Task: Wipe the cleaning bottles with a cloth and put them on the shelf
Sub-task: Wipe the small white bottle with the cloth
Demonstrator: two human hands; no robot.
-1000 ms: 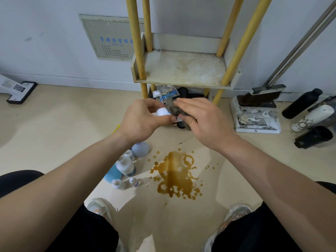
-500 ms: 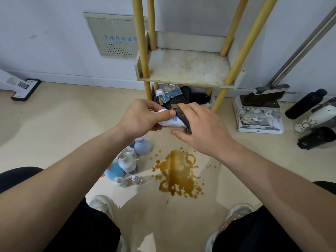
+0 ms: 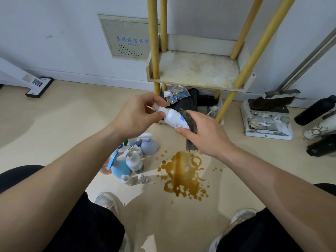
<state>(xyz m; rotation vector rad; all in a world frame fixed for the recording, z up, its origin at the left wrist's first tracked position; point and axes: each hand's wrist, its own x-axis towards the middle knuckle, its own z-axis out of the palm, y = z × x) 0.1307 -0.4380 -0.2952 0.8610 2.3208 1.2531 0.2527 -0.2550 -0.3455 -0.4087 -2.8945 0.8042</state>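
My left hand (image 3: 136,115) pinches the cap end of a small white bottle (image 3: 173,118) held on its side in front of me. My right hand (image 3: 203,131) wraps a dark grey cloth (image 3: 190,122) round the bottle's lower end; the cloth's tail hangs below my palm. Several other cleaning bottles (image 3: 133,157), white, pale blue and a blue spray one, stand in a cluster on the floor below my left wrist. The stained white shelf (image 3: 196,70) on yellow poles stands against the wall just beyond my hands, its top board bare.
A brown liquid spill (image 3: 183,176) spreads on the floor between my feet and the shelf. Dark cloths and a foil packet (image 3: 175,92) lie under the shelf. A dustpan with brush (image 3: 267,117) and black and white flasks (image 3: 316,110) sit at the right.
The bottle has come out from between my hands and now shows most of its white body. My right hand with the cloth has slid down toward the bottle's base.
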